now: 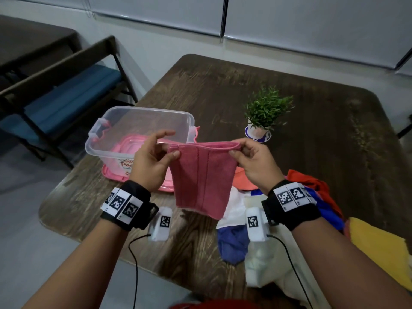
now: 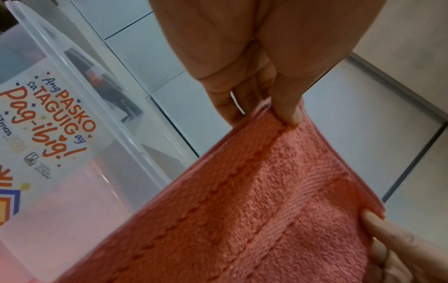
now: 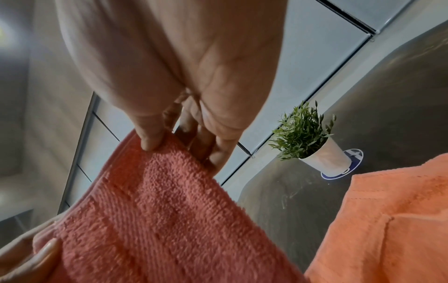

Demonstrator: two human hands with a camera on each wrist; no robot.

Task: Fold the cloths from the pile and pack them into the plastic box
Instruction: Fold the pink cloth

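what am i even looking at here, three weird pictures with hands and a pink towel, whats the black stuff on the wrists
No machine here: a person is doing a chore with bare hands. The wide picture comes from a camera on their head; the two close-ups come from cameras strapped to each wrist, in the black bands with the checkered tags.

The left hand and right hand each pinch a top corner of a pink towel, which hangs doubled over, above a dark wooden table. On the table stand a clear plastic box on its pink lid, a small potted plant, and a pile of coloured cloths at the right. In the wrist views you see the fingers gripping the towel's edge.
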